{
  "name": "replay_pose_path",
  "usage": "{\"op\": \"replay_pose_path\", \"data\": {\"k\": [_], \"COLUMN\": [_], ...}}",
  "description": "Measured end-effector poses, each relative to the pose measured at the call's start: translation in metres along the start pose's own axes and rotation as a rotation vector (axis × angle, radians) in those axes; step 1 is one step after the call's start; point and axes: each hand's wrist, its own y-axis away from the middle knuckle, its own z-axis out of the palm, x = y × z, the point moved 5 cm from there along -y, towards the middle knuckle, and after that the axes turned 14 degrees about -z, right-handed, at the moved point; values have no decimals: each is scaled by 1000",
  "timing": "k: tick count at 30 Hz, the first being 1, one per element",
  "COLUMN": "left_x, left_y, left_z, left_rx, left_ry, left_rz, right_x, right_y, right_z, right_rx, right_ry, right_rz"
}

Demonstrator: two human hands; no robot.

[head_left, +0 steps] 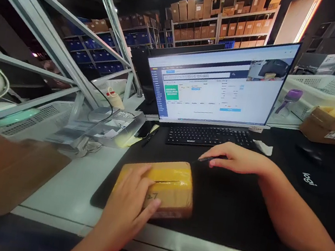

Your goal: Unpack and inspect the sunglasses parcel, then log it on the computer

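Observation:
A cardboard box (172, 197) with yellow tape across its top lies on the black desk mat (214, 208). A dark slit runs along the tape, and a handwritten "27" shows partly beside my thumb. My left hand (132, 191) rests on the left part of the box, fingers spread flat over the top and thumb near the front edge. To the right of the box and apart from it, my right hand (232, 158) is closed around a slim black tool (205, 159). Its tip points left; whether it is a knife or a pen I cannot tell.
Behind the hands stand a keyboard (210, 137) and a lit monitor (205, 85). A mouse (309, 154) lies right. Left are a clear plastic bin (120, 124), a pen (149, 138) and flat cardboard (6, 172). An open carton (325, 126) and white basket (324, 84) stand back right.

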Motion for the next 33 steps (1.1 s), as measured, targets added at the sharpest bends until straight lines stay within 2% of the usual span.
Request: {"op": "replay_pose_path", "data": {"k": [3,5,12,17,22,26,31,33], "left_x": [-2,-5,-15,-12,-7,-5,-5,-6], "left_y": [-2,-3,-6,-4,-3,-3,-3,-3], "left_z": [0,0,-5,-6,-5,-7,-8,-8], "left_rx": [12,16,34,6,-29,-14,19,38], "left_ry": [63,90,145,147,138,139,131,146], "left_rz": [-43,-68,-127,-107,-56,-26,25,30], "right_x": [0,0,-19,-31,-33,-20,9,17], "right_y": [17,22,6,-4,-4,-4,-11,-11], "right_z": [0,1,15,28,27,22,7,2], "right_rx": [-160,-214,-286,-238,-122,-95,64,79], "right_ry": [-18,7,141,274,337,302,451,446], "right_rz": [89,121,-50,-150,-180,-166,-85,-78]}}
